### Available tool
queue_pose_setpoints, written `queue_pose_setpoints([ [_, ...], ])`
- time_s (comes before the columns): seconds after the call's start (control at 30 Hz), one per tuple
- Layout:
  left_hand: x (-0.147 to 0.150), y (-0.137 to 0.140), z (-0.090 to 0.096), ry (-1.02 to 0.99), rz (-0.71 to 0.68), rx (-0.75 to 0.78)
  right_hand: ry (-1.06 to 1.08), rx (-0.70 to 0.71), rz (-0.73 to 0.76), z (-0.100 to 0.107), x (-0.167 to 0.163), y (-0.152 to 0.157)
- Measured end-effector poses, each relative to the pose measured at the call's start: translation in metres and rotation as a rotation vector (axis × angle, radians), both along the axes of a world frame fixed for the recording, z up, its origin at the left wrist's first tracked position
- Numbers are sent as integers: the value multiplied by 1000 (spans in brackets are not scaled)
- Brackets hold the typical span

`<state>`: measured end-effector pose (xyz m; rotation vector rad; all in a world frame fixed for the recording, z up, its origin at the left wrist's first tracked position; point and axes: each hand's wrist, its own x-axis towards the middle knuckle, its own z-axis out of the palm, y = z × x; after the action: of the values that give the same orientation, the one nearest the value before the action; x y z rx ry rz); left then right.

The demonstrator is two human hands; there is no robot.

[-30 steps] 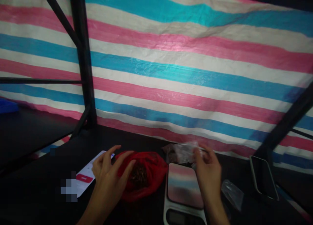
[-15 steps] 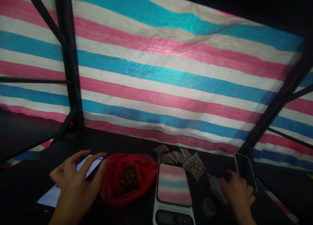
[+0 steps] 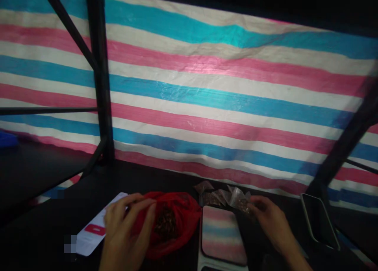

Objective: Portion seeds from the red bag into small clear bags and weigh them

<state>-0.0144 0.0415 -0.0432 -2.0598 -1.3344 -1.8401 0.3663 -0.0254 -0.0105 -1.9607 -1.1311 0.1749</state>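
My right hand (image 3: 273,222) has its fingertips pinched on the right edge of a small clear plastic bag (image 3: 238,199) with brown bits in it. Several similar filled bags (image 3: 214,197) lie just left of it, behind the scale. My left hand (image 3: 126,227) is open, its curved fingers apart over the left edge of a red plastic bag (image 3: 189,214). Inside the red bag is a heap of brown dried pieces (image 3: 165,222), too dim to name. The digital scale (image 3: 223,233) stands between my hands, its plate bare and its front cut off by the frame.
A lit phone (image 3: 94,229) lies left of the red bag, partly behind my left hand. Another phone, with a dark screen (image 3: 320,220), lies at the far right. Black frame posts (image 3: 103,86) and a striped plastic sheet (image 3: 206,102) bound the dark table.
My right hand has moved left and away from me, from an unfilled clear bag to the filled bags behind the scale. My left hand stays open beside the red bag. The view has shifted left.
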Motion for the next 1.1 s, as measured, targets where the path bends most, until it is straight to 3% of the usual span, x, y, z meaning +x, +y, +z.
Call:
queue_pose_setpoints([
  [0.07,20,-14,9,-118,-231,-182,117,57,153,7,-19,1],
  [0.17,53,-30,18,-260,-493,-664,341,125,409,10,-60,5],
  [0.27,71,-32,20,-340,-683,-878,377,121,552,9,-96,9],
  [0.4,70,-25,16,-435,-828,-911,334,93,572,10,-115,11],
  [0.6,63,-19,12,-485,-845,-919,325,72,571,7,-114,15],
  [0.77,64,-17,17,-615,-825,-939,172,332,474,11,-140,17],
  [0.97,59,-16,25,-670,-770,-950,348,68,634,14,-185,12],
  [1.1,54,-13,23,-644,-758,-943,430,30,705,9,-192,16],
])
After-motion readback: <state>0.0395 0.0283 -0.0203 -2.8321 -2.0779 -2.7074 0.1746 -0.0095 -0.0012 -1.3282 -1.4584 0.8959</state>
